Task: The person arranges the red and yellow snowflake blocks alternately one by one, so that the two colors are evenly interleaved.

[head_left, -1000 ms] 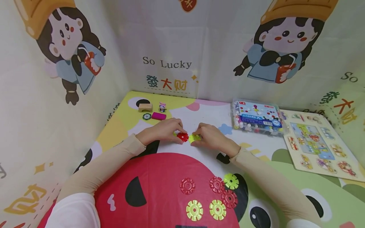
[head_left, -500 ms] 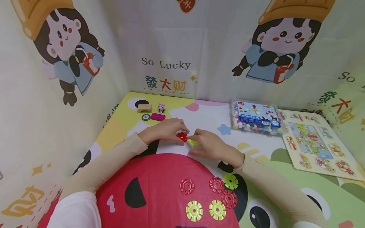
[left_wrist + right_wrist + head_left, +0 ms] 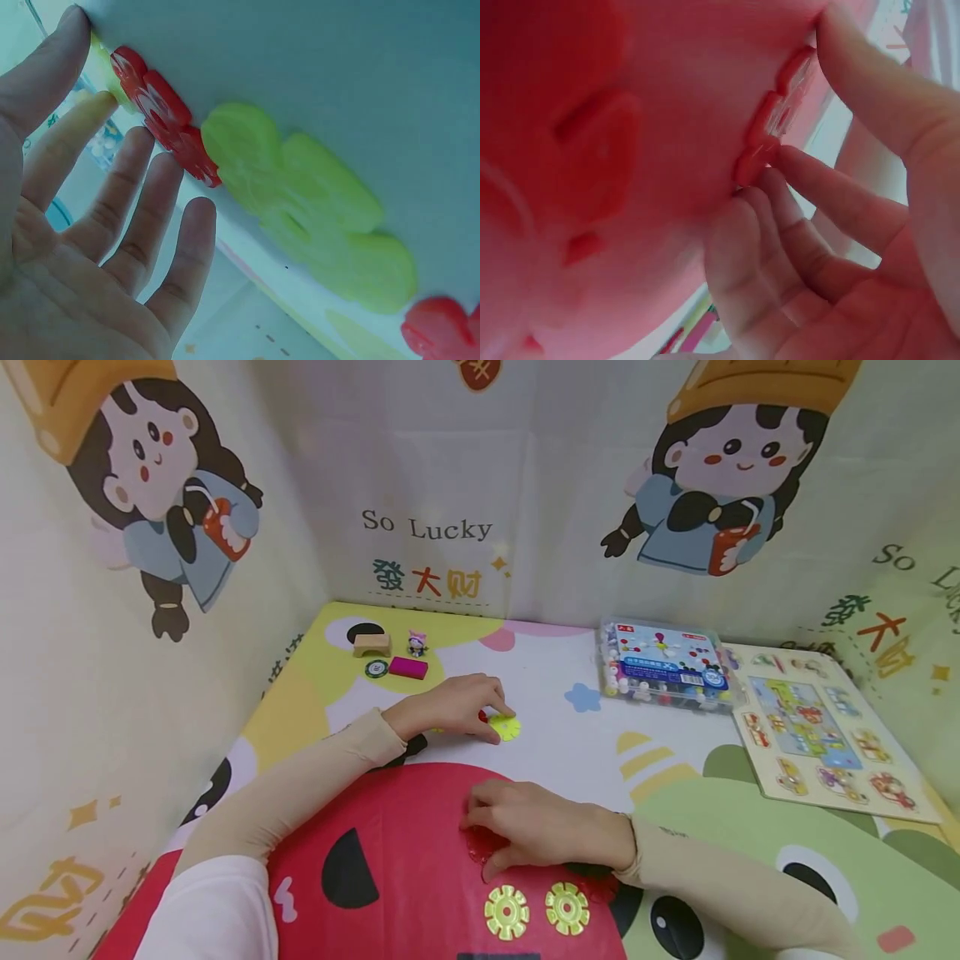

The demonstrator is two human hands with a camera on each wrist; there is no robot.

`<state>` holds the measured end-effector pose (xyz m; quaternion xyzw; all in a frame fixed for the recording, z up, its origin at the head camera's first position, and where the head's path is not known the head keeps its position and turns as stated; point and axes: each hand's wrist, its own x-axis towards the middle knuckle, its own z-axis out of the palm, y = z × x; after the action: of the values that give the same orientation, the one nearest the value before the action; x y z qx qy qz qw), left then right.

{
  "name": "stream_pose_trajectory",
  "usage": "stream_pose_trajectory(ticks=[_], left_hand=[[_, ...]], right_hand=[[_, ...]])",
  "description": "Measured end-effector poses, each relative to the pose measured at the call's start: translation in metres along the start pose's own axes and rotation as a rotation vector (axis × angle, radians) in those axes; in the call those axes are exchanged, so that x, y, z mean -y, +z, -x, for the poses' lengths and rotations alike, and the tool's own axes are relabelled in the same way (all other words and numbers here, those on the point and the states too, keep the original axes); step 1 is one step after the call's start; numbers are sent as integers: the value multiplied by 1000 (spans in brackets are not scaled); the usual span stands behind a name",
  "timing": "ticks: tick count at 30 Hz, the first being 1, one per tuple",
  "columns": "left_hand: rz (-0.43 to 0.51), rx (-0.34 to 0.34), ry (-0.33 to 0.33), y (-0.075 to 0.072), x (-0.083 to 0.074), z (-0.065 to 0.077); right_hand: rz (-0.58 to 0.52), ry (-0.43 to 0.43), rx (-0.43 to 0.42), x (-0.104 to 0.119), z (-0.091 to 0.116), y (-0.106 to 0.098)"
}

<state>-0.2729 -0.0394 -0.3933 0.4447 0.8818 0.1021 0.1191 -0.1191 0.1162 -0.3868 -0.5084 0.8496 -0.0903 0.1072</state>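
Note:
In the head view, my left hand (image 3: 459,708) has thumb and index finger on either side of a yellow-green snowflake building disc (image 3: 507,727). The left wrist view shows a row of discs standing by that hand: a red disc (image 3: 154,105), a larger-looking yellow-green disc (image 3: 300,214) and part of another red one (image 3: 442,330). Nearer the front, my right hand (image 3: 543,828) pinches a red snowflake disc (image 3: 480,843) on the red print. Its thumb and index finger meet the rim of the red disc (image 3: 772,120) in the right wrist view. My palm partly covers the other loose discs.
Two yellow discs (image 3: 507,912) lie in front of my right hand, with a red disc (image 3: 600,888) partly hidden at my wrist. A boxed bead set (image 3: 663,664) and a wooden puzzle board (image 3: 832,727) stand back right. A wooden block (image 3: 372,645) and small toys sit back left.
My right hand has left the yellow-green disc and come forward to a loose red disc. My left hand has shifted right along the row, from the red disc to the yellow-green one.

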Motion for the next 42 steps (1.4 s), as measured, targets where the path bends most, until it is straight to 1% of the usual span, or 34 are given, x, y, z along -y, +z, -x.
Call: stream_pose_trajectory(ticks=[4,8,10,13,16,18,22,26,33,36,38,39,42], left_hand=[[10,-7,-2,1,-1,0],[2,-15,-17,2,0,0],[-1,-16,-20,3,0,0],[1,-11,-21,3,-1,0],[-8,-6,-26,3,-2,0],[-15,-5,-31,3,-2,0],[-26,-9,-37,3,-2,0],[-27,-13,-37,3,-1,0],[-13,-23,-28,3,-3,1],[-13,-26,-24,3,-4,2],[-16,-28,-20,3,-3,1],[-17,-30,-18,4,-3,1],[-22,-39,-14,3,-2,1]], right_hand=[[-56,13,38,-6,0,-3],[-80,48,50,-10,-2,-5],[-66,55,52,-9,-3,-4],[-16,36,51,-4,-2,-4],[43,8,23,2,3,-4],[62,-13,-4,5,7,-5],[74,-40,-58,6,13,-5],[95,-51,-92,6,16,-2],[124,-75,-129,5,17,2],[81,-31,-144,-4,17,-1],[45,22,-176,-16,18,-6],[37,54,-199,-25,19,-8],[48,173,-303,-56,19,-17]])
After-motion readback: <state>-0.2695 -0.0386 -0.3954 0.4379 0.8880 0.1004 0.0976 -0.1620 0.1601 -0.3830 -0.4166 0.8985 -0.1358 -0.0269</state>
